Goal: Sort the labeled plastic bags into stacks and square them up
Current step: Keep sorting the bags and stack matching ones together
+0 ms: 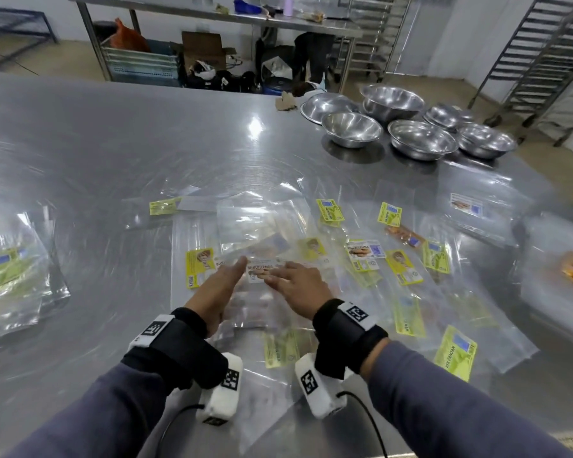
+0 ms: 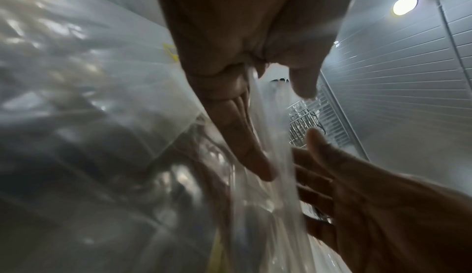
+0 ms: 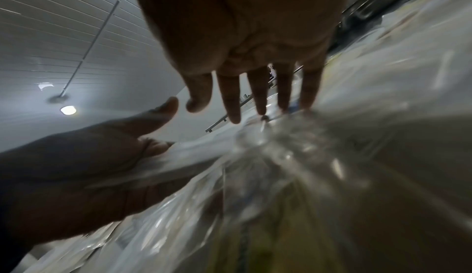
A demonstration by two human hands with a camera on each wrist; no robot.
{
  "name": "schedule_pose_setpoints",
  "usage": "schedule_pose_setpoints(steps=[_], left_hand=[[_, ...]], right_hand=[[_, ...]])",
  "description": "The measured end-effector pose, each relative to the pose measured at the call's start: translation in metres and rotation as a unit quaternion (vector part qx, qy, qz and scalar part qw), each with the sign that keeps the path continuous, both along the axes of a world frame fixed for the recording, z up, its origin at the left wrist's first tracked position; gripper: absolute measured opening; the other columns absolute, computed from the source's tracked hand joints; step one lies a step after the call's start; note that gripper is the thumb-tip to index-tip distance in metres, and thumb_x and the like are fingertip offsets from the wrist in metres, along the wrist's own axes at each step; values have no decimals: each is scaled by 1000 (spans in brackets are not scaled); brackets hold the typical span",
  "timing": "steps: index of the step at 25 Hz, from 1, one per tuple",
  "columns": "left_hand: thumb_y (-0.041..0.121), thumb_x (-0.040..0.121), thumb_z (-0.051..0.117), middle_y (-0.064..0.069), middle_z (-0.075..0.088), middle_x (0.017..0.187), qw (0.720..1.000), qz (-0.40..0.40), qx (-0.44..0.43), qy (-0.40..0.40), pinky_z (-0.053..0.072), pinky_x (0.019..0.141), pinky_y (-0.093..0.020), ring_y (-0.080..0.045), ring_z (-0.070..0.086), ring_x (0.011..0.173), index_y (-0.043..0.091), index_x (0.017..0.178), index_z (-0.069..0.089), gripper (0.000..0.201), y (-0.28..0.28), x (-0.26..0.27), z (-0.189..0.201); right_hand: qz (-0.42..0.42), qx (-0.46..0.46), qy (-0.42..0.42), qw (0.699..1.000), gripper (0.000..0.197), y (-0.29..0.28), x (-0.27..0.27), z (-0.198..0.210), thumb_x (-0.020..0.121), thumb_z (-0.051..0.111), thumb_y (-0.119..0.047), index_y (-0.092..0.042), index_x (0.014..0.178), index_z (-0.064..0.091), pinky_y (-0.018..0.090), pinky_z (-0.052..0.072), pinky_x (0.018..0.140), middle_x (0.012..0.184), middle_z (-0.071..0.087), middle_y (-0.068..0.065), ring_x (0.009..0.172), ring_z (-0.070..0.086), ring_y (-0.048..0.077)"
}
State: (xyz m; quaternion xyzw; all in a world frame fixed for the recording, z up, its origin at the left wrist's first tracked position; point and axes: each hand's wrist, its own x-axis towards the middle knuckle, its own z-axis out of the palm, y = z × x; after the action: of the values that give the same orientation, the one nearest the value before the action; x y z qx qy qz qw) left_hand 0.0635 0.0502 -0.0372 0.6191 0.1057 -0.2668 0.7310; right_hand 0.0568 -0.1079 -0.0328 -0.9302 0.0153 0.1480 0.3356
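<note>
Bags (image 1: 258, 246) scattered on table (image 1: 113, 153) | left hand (image 1: 217, 292) spread, edging them | right hand (image 1: 298, 285) spread flat

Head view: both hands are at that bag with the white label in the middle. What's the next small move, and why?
Probably bring the left hand and right hand together against the bag's side edges to square it. Both hands are open with straight fingers flanking its white label, and it lies askew across the scattered yellow-labeled bags.
</note>
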Motion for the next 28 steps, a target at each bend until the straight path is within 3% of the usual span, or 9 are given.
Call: schedule_pose_setpoints(steps=[2,5,9,13,18,22,24,26,28], left_hand=[[14,87,64,-14,66,100,999,12,32,-15,56,58,-31,-19,69,67,6,122,50,39,-1,3,-5],[-16,81,56,-12,55,77,997,20,70,-26,43,42,-23,-18,50,56,8,124,45,50,1,6,-11],[-14,87,41,0,47,51,995,19,88,-31,29,34,-16,-7,36,40,15,116,48,42,2,7,-9],[-11,88,35,2,42,46,993,29,109,-29,22,32,-14,-5,31,35,18,114,50,41,3,5,-13],[-11,88,34,-2,38,56,993,39,110,-21,21,31,-13,-4,28,32,14,118,48,42,1,3,-15],[-8,90,35,-5,43,61,995,48,89,-8,26,34,-13,-5,36,33,11,119,50,38,-1,4,-18],[8,95,41,-10,60,77,997,56,54,4,41,46,-18,-14,56,54,11,117,56,26,-4,3,-14],[38,93,52,-7,68,101,998,53,36,9,53,71,-32,-21,64,88,16,113,60,30,-2,2,-11],[38,85,65,-5,67,101,997,27,65,-5,52,75,-35,-21,63,92,17,108,60,33,3,2,-9]], right_hand=[[25,62,5,998,42,-6,-3,7,93,55,-32,-14,131,54,16,26,100,141,47,2,132,40,18],[-41,15,2,999,54,-51,1,13,85,66,-25,-11,134,49,20,32,96,140,47,4,127,44,21],[-44,-238,44,969,71,-117,12,-5,80,67,-47,-14,137,41,37,33,106,146,36,4,130,37,29],[-47,-268,47,961,50,-125,16,-18,91,49,-45,-23,135,42,40,33,104,146,34,-1,130,33,32],[-158,-132,1,979,36,-99,18,-9,95,41,-47,-31,121,60,39,37,99,127,59,5,120,48,31],[-69,0,-5,998,40,-39,6,-8,92,46,-50,-26,122,59,44,34,105,136,52,0,126,46,26],[12,-9,7,1000,48,-10,0,-10,90,46,-55,-30,130,54,45,26,111,146,41,-4,136,34,22],[71,51,-2,996,49,4,-3,-9,91,44,-56,-27,128,57,42,26,113,145,43,-5,136,34,17],[93,116,-11,989,41,5,-4,-4,96,43,-43,-18,124,60,28,33,105,133,55,2,126,46,17]])
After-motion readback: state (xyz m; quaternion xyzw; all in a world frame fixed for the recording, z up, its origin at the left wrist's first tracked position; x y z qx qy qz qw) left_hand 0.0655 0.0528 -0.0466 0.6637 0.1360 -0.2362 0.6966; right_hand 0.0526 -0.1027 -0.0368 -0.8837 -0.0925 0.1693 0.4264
